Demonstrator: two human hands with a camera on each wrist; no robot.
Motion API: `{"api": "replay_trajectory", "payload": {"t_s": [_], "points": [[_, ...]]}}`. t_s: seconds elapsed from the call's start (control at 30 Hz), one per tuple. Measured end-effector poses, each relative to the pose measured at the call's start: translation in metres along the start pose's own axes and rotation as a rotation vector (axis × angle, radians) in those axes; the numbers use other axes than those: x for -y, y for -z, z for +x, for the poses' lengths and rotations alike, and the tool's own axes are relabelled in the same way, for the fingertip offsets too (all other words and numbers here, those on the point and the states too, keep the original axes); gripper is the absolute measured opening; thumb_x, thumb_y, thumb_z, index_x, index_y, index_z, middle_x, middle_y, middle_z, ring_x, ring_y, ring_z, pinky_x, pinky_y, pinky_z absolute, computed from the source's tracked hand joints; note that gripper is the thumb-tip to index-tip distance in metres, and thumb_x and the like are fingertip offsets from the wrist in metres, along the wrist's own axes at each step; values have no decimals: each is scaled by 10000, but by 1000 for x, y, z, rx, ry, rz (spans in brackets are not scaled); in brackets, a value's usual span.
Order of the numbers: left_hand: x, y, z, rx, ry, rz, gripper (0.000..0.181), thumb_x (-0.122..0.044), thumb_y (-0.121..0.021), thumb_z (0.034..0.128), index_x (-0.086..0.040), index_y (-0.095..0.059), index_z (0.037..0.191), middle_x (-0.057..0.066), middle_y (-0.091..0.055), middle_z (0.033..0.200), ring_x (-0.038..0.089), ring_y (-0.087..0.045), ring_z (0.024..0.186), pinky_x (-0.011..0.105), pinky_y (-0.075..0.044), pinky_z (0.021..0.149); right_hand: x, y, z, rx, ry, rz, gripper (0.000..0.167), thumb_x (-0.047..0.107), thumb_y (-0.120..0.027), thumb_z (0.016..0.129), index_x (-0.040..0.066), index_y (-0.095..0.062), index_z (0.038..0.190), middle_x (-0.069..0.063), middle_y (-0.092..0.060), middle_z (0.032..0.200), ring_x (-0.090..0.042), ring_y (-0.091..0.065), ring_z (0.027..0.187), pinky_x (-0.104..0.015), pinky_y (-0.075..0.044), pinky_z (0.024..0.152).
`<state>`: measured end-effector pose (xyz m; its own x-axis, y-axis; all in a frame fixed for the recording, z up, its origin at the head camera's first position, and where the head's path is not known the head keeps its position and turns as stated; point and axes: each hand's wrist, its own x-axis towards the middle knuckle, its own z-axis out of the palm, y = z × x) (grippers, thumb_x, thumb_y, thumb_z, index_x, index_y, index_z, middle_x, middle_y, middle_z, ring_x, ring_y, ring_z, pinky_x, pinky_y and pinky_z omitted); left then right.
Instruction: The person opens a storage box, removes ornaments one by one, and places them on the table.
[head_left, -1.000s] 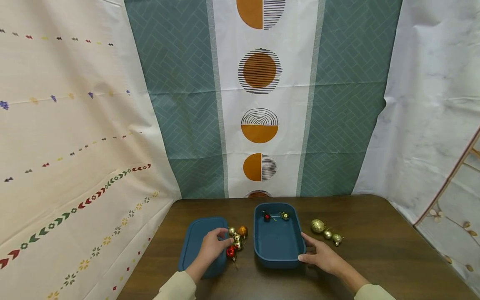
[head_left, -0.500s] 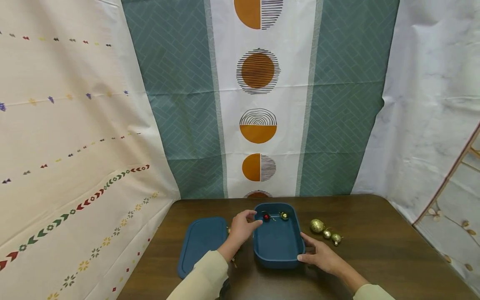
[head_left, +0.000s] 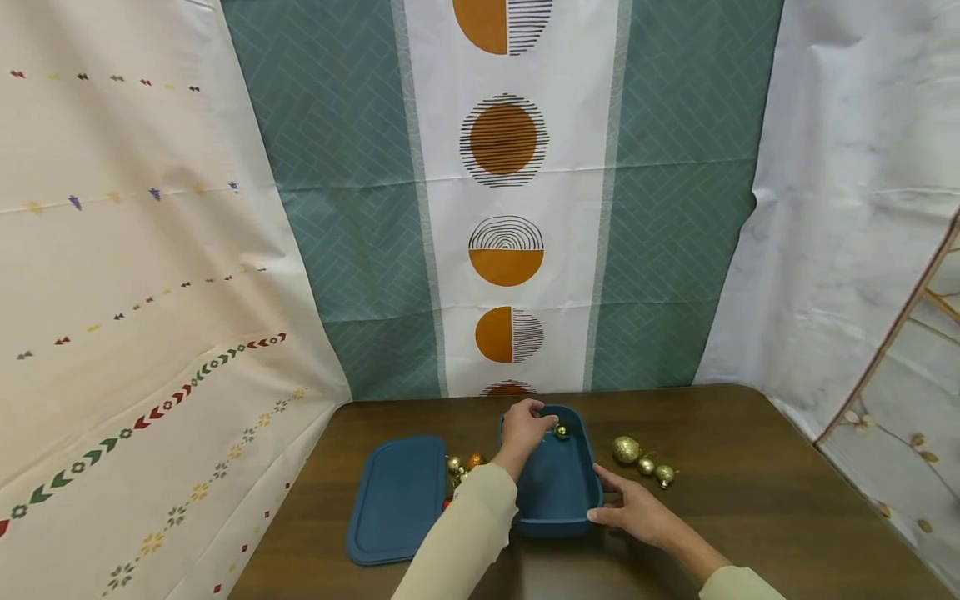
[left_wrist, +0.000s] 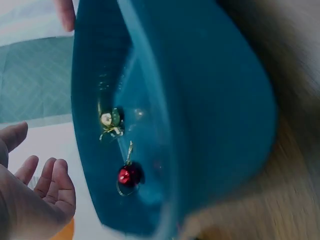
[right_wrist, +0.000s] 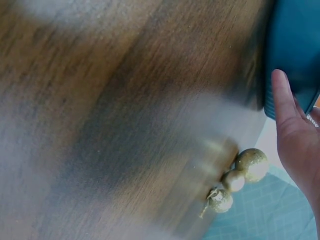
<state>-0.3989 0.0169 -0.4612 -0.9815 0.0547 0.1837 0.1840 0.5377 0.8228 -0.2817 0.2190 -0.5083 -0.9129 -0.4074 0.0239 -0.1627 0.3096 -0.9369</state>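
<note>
A dark blue box [head_left: 553, 492] without a cover stands on the table. My left hand [head_left: 523, 433] is over its far left part, fingers loosely bent and spread from the thumb; the left wrist view shows nothing between them. Inside the box lie a small red bauble [left_wrist: 128, 175] and a small gold bauble [head_left: 560, 431]. The red one is hidden behind my left hand in the head view. My right hand [head_left: 633, 510] rests against the box's near right corner, its thumb and fingers fairly straight along the outer walls.
Left of the box lies a flat blue lid [head_left: 399, 500]. Between them, partly hidden by my left sleeve, are several baubles, including an orange one [head_left: 477, 460]. Gold glitter baubles [head_left: 627, 450] sit to the right on the brown wooden table [head_left: 720, 467]. Fabric hangs behind.
My left hand has moved from the baubles beside the lid, rightward and away from me, to over the box. My right hand has stayed at the box's corner. The head view has shifted slightly.
</note>
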Motion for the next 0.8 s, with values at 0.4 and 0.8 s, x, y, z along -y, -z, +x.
{"api": "replay_trajectory", "payload": {"t_s": [0.4,0.8], "points": [[-2,-30,17,-33,147,65,335,-248,-798,853,-86,-716,1135,106,-688,1115,311,-648,988,484,-525,831,-3,1,3,-9,5,-4,839,136,-708,933,-141,-166,1510,-397,-521,1268,-411,-623,1090,-400,-564,760],[-6,-39,25,33,167,191,333,-241,-824,827,-63,-726,1090,103,-695,1036,294,-651,909,442,-545,777,0,0,1,-22,14,5,846,128,-717,924,-161,-167,1499,-399,-547,1238,-461,-614,1101,-393,-562,809]]}}
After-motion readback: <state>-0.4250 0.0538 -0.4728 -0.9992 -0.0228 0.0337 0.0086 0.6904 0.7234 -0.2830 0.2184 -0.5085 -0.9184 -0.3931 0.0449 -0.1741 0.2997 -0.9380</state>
